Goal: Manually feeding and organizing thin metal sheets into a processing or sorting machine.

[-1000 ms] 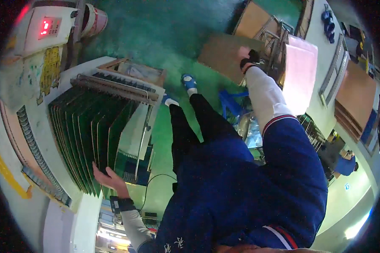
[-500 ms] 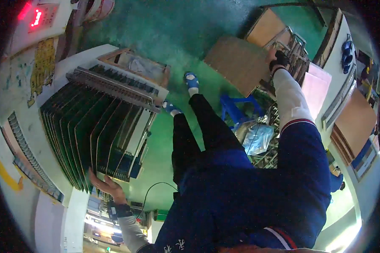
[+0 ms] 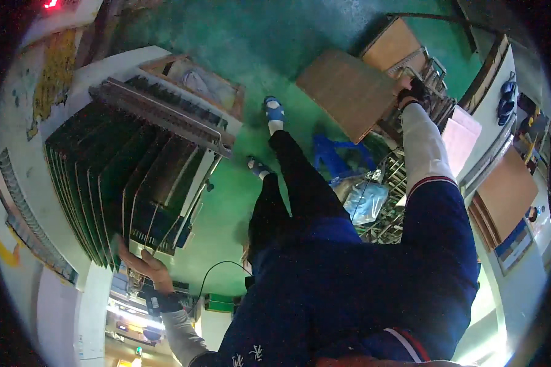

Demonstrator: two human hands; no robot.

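The rack (image 3: 159, 113) of green boards (image 3: 92, 189) sits a little farther left in the person's view than half a second ago, its sheets hanging side by side like pages. Across the green floor (image 3: 226, 205), the brown board (image 3: 346, 92) slants beside the metal frame (image 3: 436, 82); a second ago the right hand (image 3: 409, 85) lay over its face, and now that hand is at its right-hand end, next to the frame. The blue stool (image 3: 343, 154) and a plastic bag (image 3: 366, 199) lie nearer the person. The left shoe (image 3: 259, 165) has drawn back from the right shoe (image 3: 273, 110).

The left hand (image 3: 148, 268) is loosely open, palm up, thumb apart from the fingers (image 3: 128, 257). Their tips reach the lower edges of the green boards, which spread up and away from them; I can't tell whether one is pinched. The right fingers are too small to read, with the brown board just to their left.
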